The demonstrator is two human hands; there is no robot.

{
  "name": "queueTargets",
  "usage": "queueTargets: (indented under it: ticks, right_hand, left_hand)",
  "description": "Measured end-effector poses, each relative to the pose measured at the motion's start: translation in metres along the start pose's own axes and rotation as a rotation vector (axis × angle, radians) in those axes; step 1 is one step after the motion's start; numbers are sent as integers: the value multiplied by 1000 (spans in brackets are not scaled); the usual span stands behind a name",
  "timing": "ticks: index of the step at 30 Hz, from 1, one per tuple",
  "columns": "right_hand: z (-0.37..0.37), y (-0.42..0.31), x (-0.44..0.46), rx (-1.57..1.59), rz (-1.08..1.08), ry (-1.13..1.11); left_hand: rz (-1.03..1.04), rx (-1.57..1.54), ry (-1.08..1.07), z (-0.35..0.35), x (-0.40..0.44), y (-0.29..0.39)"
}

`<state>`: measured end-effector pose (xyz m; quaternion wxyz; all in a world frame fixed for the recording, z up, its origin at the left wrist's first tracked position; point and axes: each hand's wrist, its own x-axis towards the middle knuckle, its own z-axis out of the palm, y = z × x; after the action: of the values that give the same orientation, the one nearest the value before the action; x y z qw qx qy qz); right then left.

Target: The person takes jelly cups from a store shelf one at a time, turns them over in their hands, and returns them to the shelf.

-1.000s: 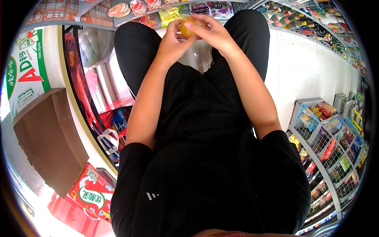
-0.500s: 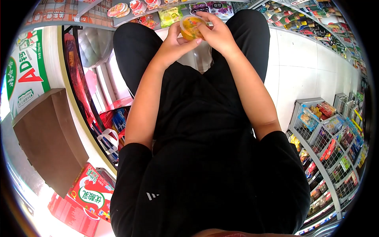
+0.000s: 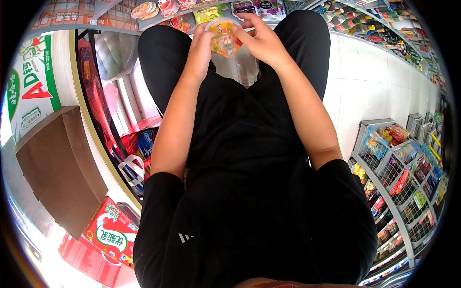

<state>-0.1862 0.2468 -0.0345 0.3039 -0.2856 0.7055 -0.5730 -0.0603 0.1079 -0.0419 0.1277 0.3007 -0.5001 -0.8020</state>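
1. I am holding one cup (image 3: 223, 42), its printed top facing me, above the gap between my two knees (image 3: 165, 48).
2. My left grip (image 3: 199, 45) is pinching the cup's left edge.
3. My right grip (image 3: 259, 41) is holding the right side, one thumb lying on the printed top, the fingers curving loosely apart.
4. Just beyond the cup, one green bag (image 3: 206, 14) is lying on the shelf.
5. To my left, one AD box (image 3: 33, 79) and one brown box (image 3: 62, 163) are standing.
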Motion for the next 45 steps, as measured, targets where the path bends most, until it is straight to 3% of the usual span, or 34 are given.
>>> queueTargets:
  ticks: [10, 45]
  right_hand:
    - [-2, -10, -4, -278, 71, -58]
    - [-4, -18, -9, -254, -3, -37]
  left_hand:
    - [-18, 7, -17, 2, -1, -1]
    - [83, 29, -54, 5, -8, 1]
